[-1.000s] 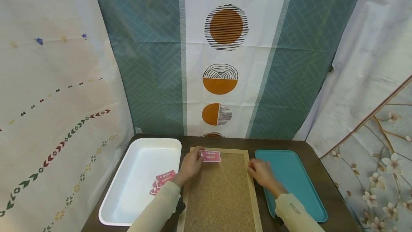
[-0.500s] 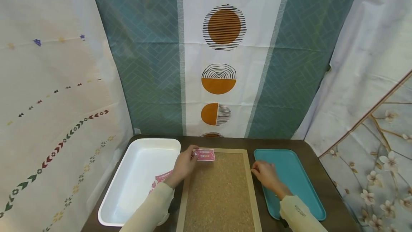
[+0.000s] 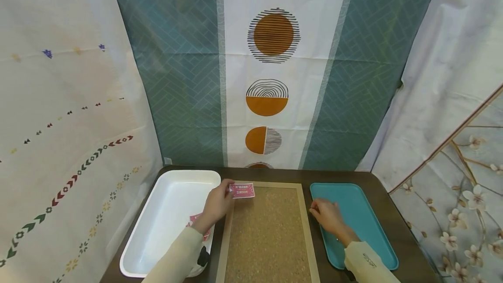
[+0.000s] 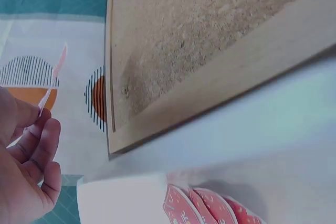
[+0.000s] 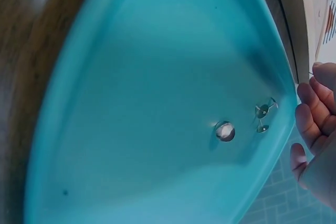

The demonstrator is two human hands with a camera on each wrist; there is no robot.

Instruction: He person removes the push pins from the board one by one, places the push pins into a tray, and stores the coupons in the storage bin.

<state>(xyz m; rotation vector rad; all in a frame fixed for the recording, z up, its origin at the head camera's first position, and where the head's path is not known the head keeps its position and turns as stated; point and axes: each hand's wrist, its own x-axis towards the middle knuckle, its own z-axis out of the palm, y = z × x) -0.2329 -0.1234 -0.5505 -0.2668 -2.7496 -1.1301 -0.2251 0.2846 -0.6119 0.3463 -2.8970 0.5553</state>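
Note:
My left hand [image 3: 217, 202] pinches a pink paper coupon [image 3: 242, 190] by its left end, over the top left corner of a cork board [image 3: 271, 235]. Seen edge-on in the left wrist view, the coupon stands between thumb and fingertips. At the board's right side, my right hand [image 3: 328, 215] overlaps the edge of a teal tray [image 3: 353, 200]. A thin pin [image 5: 311, 73] sticks out from its thumb and fingertips, apparently a thumbtack; its head is hidden. Several silver thumbtacks [image 5: 225, 131] lie in the teal tray.
A white tray [image 3: 157, 222] stands left of the board with several pink coupons [image 4: 205, 208] inside, partly behind my left forearm. Everything sits on a dark table [image 3: 275, 174]. A patterned curtain [image 3: 188, 99] hangs right behind the table's back edge.
My left hand has moved left with the coupon, from inside the board to its top left corner. My right hand has shifted slightly right, away from the board's frame.

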